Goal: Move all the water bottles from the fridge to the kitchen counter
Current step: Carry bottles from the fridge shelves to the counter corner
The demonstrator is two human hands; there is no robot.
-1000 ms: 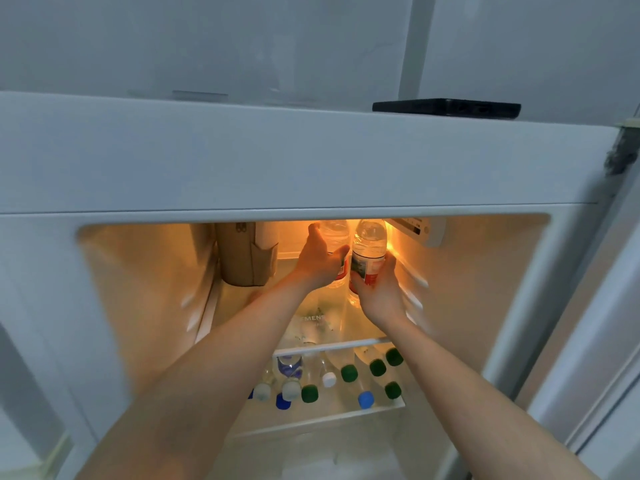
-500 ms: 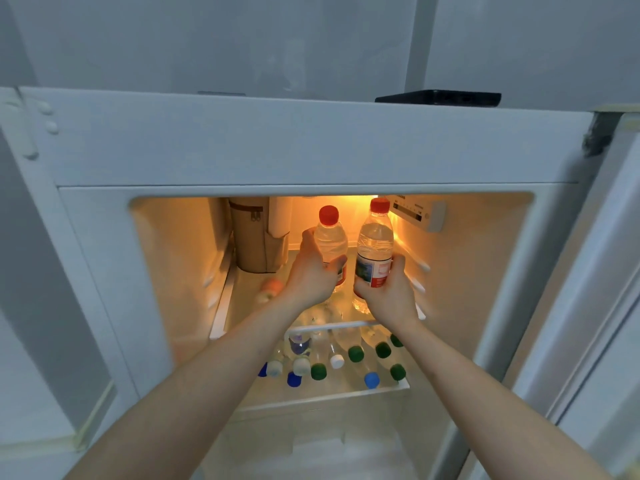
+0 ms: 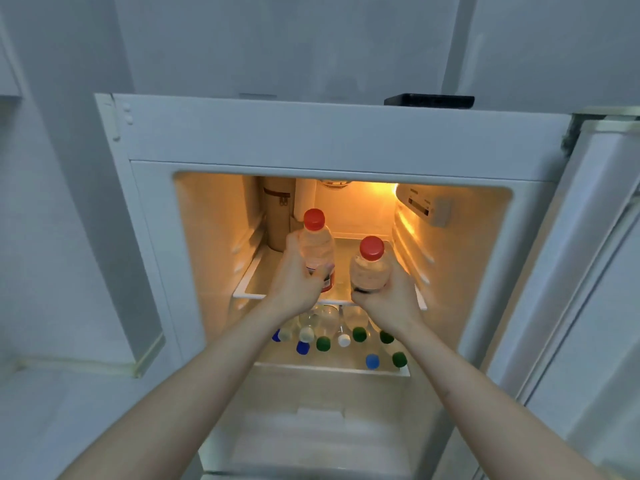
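Note:
Inside the lit fridge (image 3: 346, 140), my left hand (image 3: 298, 278) grips a clear water bottle with a red cap (image 3: 316, 244) above the front of the top glass shelf (image 3: 249, 289). My right hand (image 3: 388, 296) grips a second red-capped bottle (image 3: 370, 268), a little lower and nearer to me. Both bottles are upright. On the lower shelf lie several more water bottles (image 3: 332, 337) with green, blue and white caps pointing toward me, partly hidden behind my wrists.
A tall brown zip case (image 3: 277, 216) stands at the back left of the top shelf. The control box (image 3: 422, 206) sits on the fridge's right inner wall. The open door (image 3: 588, 271) is at the right. A black flat object (image 3: 429, 100) lies on top of the fridge.
Both hands have drawn the two red-capped bottles from deep on the top shelf toward its front edge. The view has pulled back from the fridge.

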